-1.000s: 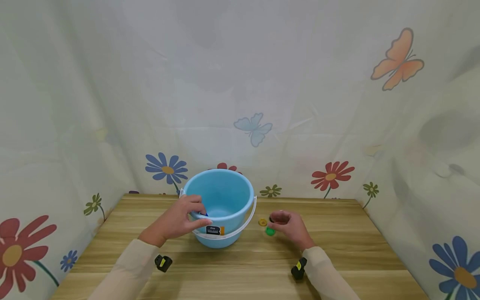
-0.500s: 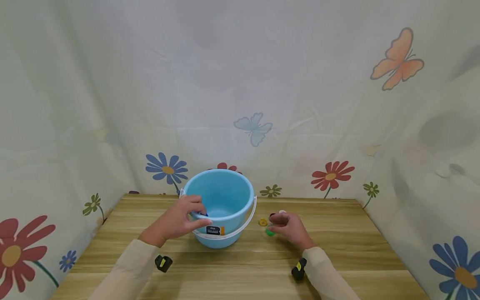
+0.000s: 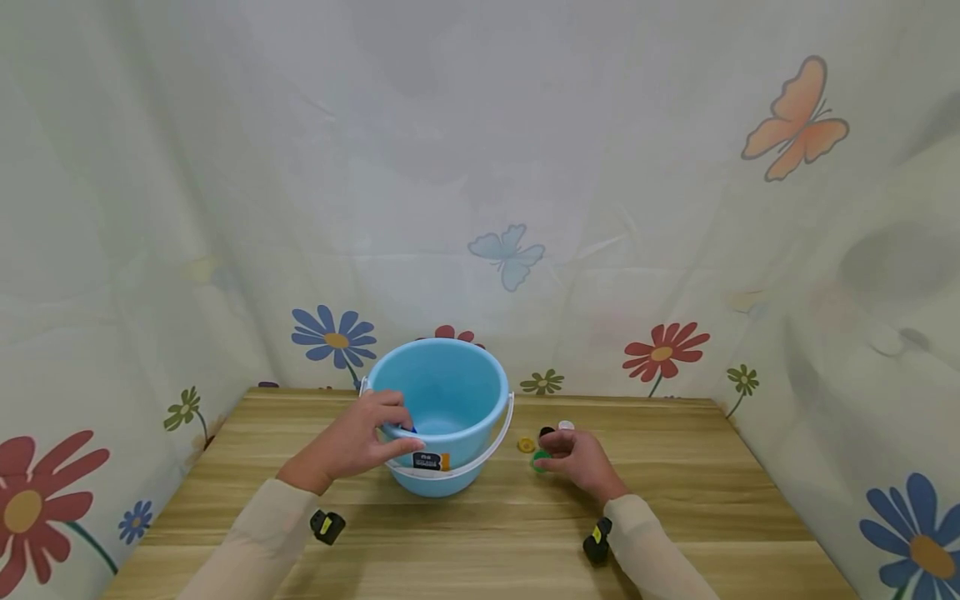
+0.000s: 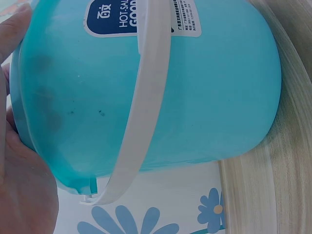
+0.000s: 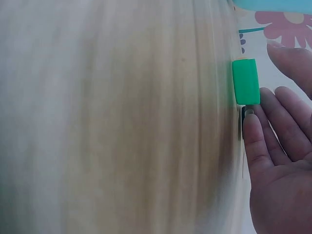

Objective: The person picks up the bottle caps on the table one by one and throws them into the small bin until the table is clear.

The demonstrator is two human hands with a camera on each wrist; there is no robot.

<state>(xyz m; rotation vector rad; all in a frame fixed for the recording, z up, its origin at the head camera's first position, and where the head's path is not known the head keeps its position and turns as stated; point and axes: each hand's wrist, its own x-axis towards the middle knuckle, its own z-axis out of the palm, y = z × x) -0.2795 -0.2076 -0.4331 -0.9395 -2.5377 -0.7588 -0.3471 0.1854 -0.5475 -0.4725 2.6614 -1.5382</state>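
Note:
In the head view my left hand (image 3: 371,431) grips the near-left rim of a light blue bucket (image 3: 450,367). Its fingers reach over the rim to the inside while the thumb stays outside. A small dark blue thing (image 3: 408,429) shows by those fingertips; its kind cannot be made out. To the right of the bucket, my right hand (image 3: 583,462) hovers low over the table, thumb and fingers apart, at a round green cap (image 3: 540,461). The right wrist view has the green cap (image 5: 246,82) just beyond the fingertips, with nothing visibly pinched.
Close to the right hand lie a yellow cap (image 3: 527,445), a black cap (image 3: 547,432) and a white cap (image 3: 566,426). A white handle (image 3: 495,442) hangs down the bucket's front. The wooden table (image 3: 450,542) ends at a flower-printed cloth backdrop (image 3: 585,333).
My right hand has shifted slightly nearer and its fingers have drawn off the black and white caps, which now show more. The left hand and bucket have stayed put.

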